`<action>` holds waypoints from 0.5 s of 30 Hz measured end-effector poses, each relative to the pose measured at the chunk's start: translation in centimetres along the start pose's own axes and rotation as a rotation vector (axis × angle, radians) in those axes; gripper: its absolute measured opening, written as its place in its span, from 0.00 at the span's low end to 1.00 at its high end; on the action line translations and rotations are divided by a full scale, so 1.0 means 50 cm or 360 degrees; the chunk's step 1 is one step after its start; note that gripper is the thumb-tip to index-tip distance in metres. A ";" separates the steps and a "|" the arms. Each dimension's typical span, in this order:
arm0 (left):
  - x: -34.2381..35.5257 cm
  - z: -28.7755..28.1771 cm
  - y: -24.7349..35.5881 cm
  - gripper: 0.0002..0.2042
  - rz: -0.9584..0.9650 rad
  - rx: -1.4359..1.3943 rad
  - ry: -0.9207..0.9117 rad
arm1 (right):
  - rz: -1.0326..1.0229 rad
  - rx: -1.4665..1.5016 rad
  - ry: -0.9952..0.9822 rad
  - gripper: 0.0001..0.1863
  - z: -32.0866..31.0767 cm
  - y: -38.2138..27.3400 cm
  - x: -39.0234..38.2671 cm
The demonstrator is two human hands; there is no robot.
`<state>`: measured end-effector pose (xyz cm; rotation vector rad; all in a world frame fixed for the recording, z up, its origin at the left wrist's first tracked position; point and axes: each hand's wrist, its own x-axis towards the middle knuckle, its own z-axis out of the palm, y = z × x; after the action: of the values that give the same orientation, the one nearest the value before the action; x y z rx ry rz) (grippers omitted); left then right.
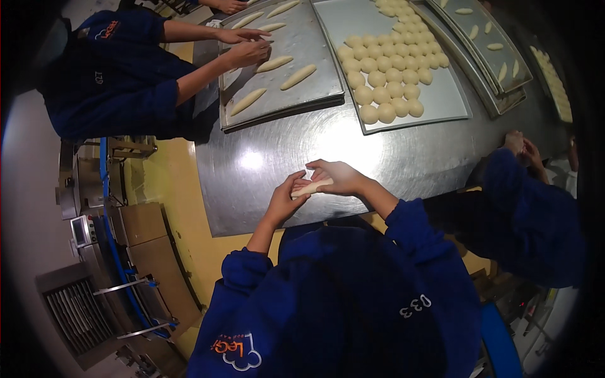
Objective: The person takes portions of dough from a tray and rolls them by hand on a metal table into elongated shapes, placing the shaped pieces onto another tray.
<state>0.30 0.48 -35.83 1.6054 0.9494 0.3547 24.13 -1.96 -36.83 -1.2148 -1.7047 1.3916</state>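
- Centre of the frame, the left hand [287, 200] and right hand [341, 179] are sharing a narrow grip, holding one pale dough piece [314, 188] over the near side of the desk [265, 179].
- This is looking like the shaping step (slender dough sticks [247, 101] are lying on the upper-left tray [277, 99]).
- The next move, seemingly, is calling for light, even finger pressure.
- Dough balls [394, 75] are sitting upper right.

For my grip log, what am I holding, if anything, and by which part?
A pale, elongated dough piece, its left end in your left hand, right end in your right hand.
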 end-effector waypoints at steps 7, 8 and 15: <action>-0.030 0.011 0.012 0.27 0.0156 0.0368 -0.0037 | -0.0019 -0.0209 -0.0109 0.35 0.027 -0.009 -0.047; -0.023 0.002 0.006 0.28 0.0119 0.0313 -0.0052 | -0.0015 -0.0143 -0.0091 0.35 0.021 -0.010 -0.041; 0.018 -0.026 -0.026 0.33 0.0121 -0.0118 0.0464 | 0.0045 0.0139 0.0449 0.36 -0.014 0.001 -0.027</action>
<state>-0.53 2.00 -36.93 1.5502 1.0824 0.6832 25.28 -2.95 -36.59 -1.3206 -1.4241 1.2312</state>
